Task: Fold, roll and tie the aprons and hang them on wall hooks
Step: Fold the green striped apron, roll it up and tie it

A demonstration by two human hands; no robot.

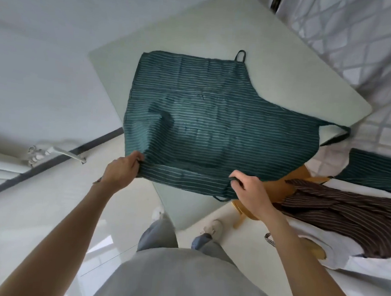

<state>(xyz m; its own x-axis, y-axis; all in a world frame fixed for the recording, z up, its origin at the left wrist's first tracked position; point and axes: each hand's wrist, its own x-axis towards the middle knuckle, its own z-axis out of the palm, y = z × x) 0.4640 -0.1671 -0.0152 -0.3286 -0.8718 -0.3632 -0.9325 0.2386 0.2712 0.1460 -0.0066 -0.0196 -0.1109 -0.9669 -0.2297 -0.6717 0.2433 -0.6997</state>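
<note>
left: left hand [122, 169] pinching the near left corner of the green apron [203, 116], fingers curled onto the hem. middle: apron spread flat over the white table [288, 68], stripes running left to right, neck loop [240, 56] at the far edge, near hem lifted just off the table's near edge between the two hands. right: right hand [250, 190] gripping the near right part of the hem, fingers closed around a dark tie strap [237, 180]. farther right: waist tie [336, 134] trailing off the table's right edge. beyond it, a brown apron [347, 211] heaped on a white surface, apart from the green one, and another green striped piece [378, 172] at the right edge of view. no wall hooks in sight.

likely step: first fold, near hem carried toward the far edge. risks from here: uneven pull between the hands skewing the fold; loose ties getting trapped inside the layers, leaving nothing free to knot later; the overhanging right side dragging the cloth off the table.
</note>
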